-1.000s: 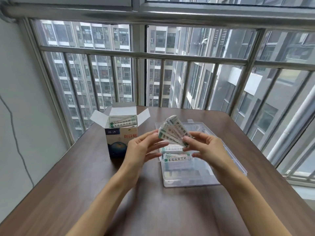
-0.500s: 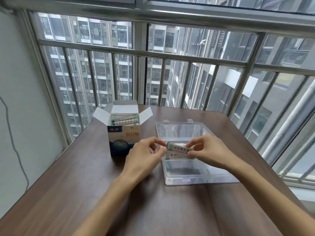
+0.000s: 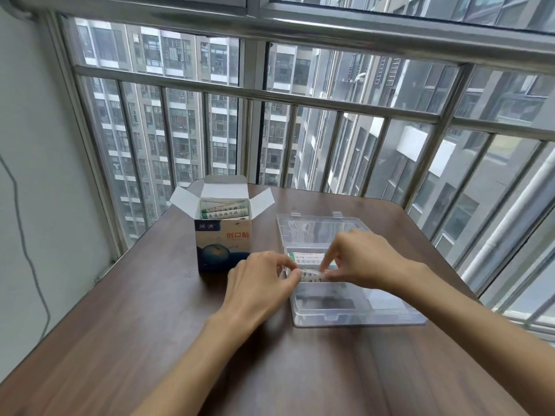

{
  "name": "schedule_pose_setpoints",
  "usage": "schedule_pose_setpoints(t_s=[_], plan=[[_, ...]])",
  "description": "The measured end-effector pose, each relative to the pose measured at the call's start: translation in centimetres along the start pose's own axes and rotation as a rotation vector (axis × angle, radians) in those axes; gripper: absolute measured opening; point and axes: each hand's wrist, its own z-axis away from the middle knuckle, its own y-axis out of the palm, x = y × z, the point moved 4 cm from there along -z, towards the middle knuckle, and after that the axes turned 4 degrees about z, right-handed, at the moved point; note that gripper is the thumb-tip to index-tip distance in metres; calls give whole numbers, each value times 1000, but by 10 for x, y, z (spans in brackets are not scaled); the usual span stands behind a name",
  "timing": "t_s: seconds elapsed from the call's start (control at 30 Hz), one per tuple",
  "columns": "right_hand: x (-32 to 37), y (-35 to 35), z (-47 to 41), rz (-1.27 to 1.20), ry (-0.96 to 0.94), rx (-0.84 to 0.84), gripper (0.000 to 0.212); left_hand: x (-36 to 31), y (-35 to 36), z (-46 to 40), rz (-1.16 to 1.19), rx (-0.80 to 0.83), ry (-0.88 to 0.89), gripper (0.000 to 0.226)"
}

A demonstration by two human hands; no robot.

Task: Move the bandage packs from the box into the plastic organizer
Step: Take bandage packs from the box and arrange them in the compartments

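Both hands met over the clear plastic organizer (image 3: 345, 307), which lay open on the brown table (image 3: 150, 340) with its lid folded back toward the window. The left hand (image 3: 258, 286) and the right hand (image 3: 360, 259) each pinched an end of a small stack of bandage packs (image 3: 310, 276), held low inside the organizer at its left side. Print on those packs was too blurred to read. Another pack (image 3: 306, 256) with a green end already lay in the organizer just behind them. The cardboard box (image 3: 223, 244) stood upright just left of the organizer, flaps open, red characters 创口贴 on its front above a dark blue picture. More packs (image 3: 225, 212) remained inside it, their print not legible.
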Motion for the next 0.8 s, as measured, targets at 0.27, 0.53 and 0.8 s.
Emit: schedule_pose_setpoints(t_s=[0.27,0.53,0.8], plan=[[-1,13,-9,-191,-21,288,28,2,1,-2,-76,58,73,27],[-5,13,-19,-298,55,359,27,-4,2,-16,-187,81,45,25],[3,11,-18,-49,195,474,38,-6,5,-15,-250,131,92,30]])
